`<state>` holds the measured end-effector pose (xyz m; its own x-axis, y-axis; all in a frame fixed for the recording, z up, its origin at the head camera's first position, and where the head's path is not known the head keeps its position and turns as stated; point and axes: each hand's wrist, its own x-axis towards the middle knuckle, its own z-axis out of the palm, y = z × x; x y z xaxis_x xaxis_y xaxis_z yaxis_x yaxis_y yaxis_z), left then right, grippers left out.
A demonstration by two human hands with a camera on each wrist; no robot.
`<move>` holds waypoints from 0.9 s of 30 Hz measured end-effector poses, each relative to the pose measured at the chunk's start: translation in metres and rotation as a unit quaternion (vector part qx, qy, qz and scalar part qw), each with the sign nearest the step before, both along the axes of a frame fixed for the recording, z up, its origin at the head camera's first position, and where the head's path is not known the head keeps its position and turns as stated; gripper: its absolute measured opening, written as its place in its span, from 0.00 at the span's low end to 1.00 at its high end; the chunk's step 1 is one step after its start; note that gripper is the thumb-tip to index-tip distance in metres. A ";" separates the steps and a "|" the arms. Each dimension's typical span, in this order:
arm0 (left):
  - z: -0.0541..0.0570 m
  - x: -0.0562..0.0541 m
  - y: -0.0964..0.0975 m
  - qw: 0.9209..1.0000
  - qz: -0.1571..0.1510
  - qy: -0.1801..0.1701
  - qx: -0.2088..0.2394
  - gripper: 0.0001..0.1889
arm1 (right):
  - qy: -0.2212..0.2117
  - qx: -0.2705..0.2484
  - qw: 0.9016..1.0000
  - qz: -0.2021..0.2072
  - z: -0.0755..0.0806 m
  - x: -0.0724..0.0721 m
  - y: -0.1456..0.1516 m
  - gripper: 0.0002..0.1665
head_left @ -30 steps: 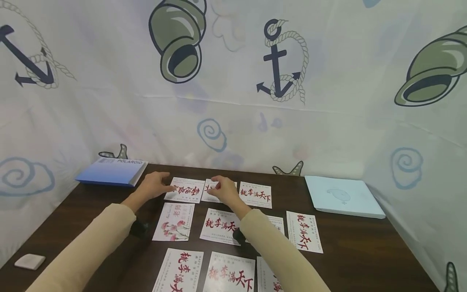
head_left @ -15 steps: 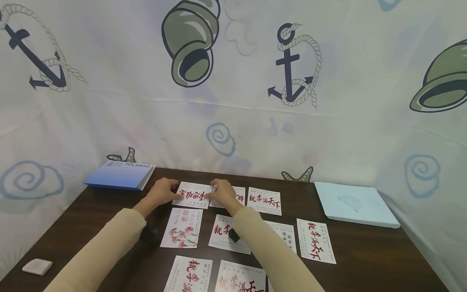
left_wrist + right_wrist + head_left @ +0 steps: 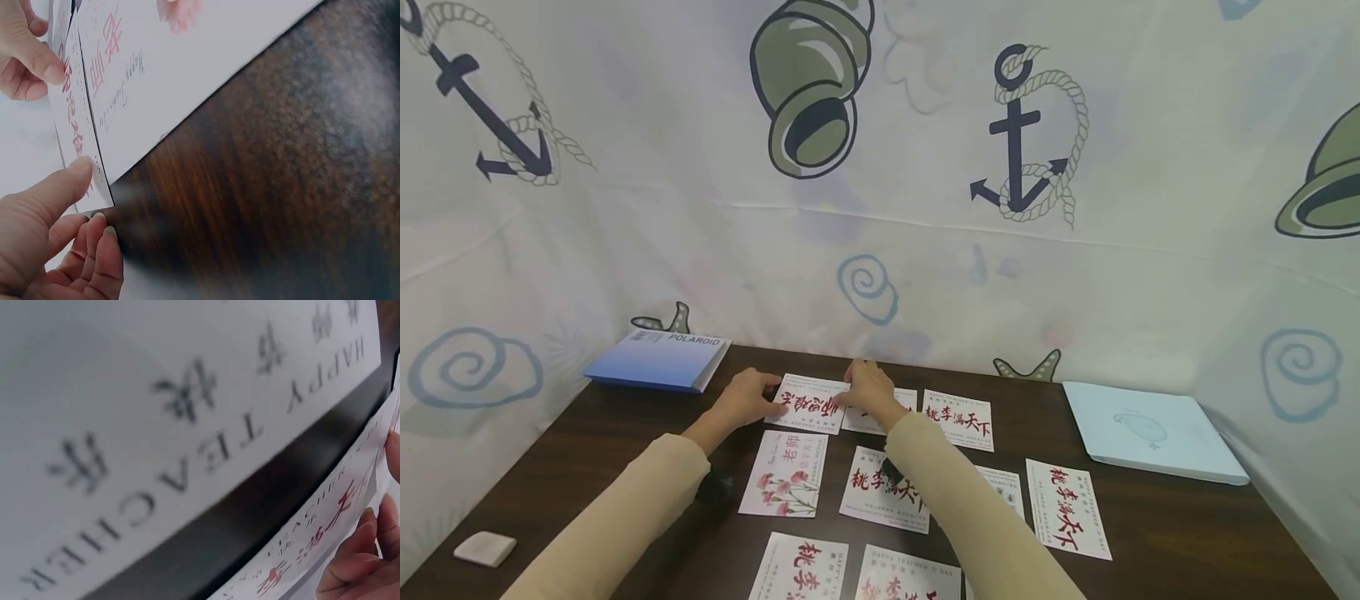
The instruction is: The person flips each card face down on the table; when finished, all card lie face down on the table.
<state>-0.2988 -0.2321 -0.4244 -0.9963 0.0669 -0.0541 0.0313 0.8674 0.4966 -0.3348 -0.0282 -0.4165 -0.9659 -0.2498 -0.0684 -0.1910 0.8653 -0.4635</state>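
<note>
A white card with upside-down red lettering point(image 3: 808, 404) lies in the back row. My left hand point(image 3: 745, 398) pinches its left end; in the left wrist view the thumb point(image 3: 69, 181) lies on top, with fingertips at the edge. At its right end, my right hand point(image 3: 871, 390) holds it with thumb on the face and fingers curled behind. That hand partly covers a second red-lettered card point(image 3: 906, 400). Further right lies a third card point(image 3: 958, 419). Just in front is a card with pink carnations point(image 3: 784, 477).
More cards lie nearer, including a red-lettered card point(image 3: 883, 500), a sideways card point(image 3: 1069, 510) and front-row cards, one under my right sleeve. A blue POLAROID folder point(image 3: 655, 362) stands back left, a pale flat box point(image 3: 1153, 433) back right. A small white block point(image 3: 485, 548) sits front left.
My right hand has moved left from above the second card onto the right end of the upside-down card. My left hand stays at that card's left end. The head view has turned slightly left.
</note>
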 end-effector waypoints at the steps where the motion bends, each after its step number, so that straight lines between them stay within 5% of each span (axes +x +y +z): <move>1: 0.000 -0.001 0.000 1.000 0.000 -0.002 0.001 0.32 | 0.003 0.001 1.000 0.001 0.001 -0.001 0.001 0.22; 11: 0.001 -0.002 0.003 1.000 0.014 0.003 0.024 0.30 | 0.060 -0.046 0.997 -0.010 -0.006 -0.001 -0.002 0.16; 19: 0.001 0.000 0.003 0.995 0.066 0.036 0.070 0.20 | 0.095 0.018 0.995 -0.033 -0.011 0.001 -0.009 0.19; 23: 0.003 0.002 0.004 0.994 0.071 0.039 0.070 0.18 | 0.105 0.038 0.994 0.018 -0.010 0.008 -0.013 0.14; 27: 0.008 0.002 0.004 0.994 0.077 0.029 0.074 0.19 | 0.063 -0.030 0.993 0.094 -0.006 0.019 -0.017 0.04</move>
